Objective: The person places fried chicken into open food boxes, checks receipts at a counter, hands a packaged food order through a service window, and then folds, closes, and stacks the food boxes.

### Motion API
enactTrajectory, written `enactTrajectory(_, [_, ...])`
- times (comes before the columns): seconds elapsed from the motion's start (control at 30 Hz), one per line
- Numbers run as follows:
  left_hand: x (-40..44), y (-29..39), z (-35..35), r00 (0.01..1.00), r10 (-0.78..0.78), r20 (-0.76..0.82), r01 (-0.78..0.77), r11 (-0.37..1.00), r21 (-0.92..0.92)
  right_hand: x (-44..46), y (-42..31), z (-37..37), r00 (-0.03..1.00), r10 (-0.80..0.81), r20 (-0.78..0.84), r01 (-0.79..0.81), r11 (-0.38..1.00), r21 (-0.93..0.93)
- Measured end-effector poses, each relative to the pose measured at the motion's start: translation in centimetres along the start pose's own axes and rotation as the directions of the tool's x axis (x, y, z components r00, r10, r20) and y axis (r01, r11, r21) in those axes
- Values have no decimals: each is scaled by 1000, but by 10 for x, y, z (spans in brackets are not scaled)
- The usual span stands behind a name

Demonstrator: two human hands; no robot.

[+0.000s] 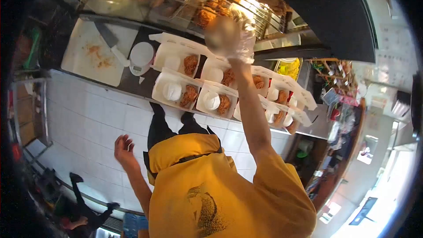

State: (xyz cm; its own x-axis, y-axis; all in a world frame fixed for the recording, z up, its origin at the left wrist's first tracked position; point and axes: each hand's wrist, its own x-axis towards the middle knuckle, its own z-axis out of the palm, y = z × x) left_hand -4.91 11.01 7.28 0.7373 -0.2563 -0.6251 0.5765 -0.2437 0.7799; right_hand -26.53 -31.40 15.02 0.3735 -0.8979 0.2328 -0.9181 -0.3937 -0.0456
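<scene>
My right hand, in a clear plastic glove, reaches to the wire rack of fried chicken behind the glass. A blurred patch covers part of it, so its fingers and anything in them cannot be made out. My left hand hangs low at the left, away from the counter, fingers loosely curled and apart, holding nothing. Below my right hand stand two rows of open white boxes, with fried chicken pieces and round white wrapped portions inside.
On the counter at the left lie a cutting board with brown crumbs, a knife with a white handle and a small white scale. A yellow-filled tray stands at the right. Another person is at lower left.
</scene>
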Motion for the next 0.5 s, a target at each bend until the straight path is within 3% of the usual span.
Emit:
enactTrajectory(0.07, [3,-4,-43,990,-61,-129,54,997,-62,27,4,22,967,59,-249,-73,996,-49])
enactTrajectory(0.1, [6,-9,-61,982,-91,-166,78,994,-83,30,8,30,959,55,-276,-74,996,-57])
enactTrajectory(0.17, [9,-20,-86,962,-143,-234,117,986,-123,23,18,38,961,52,-270,-73,995,-69])
enactTrajectory(0.27, [9,-28,-96,968,-135,-213,123,990,-67,15,29,39,967,65,-246,-84,994,-69])
enactTrajectory(0.5, [17,-20,-56,994,-97,-45,95,995,-35,102,41,55,966,125,-226,-142,988,-61])
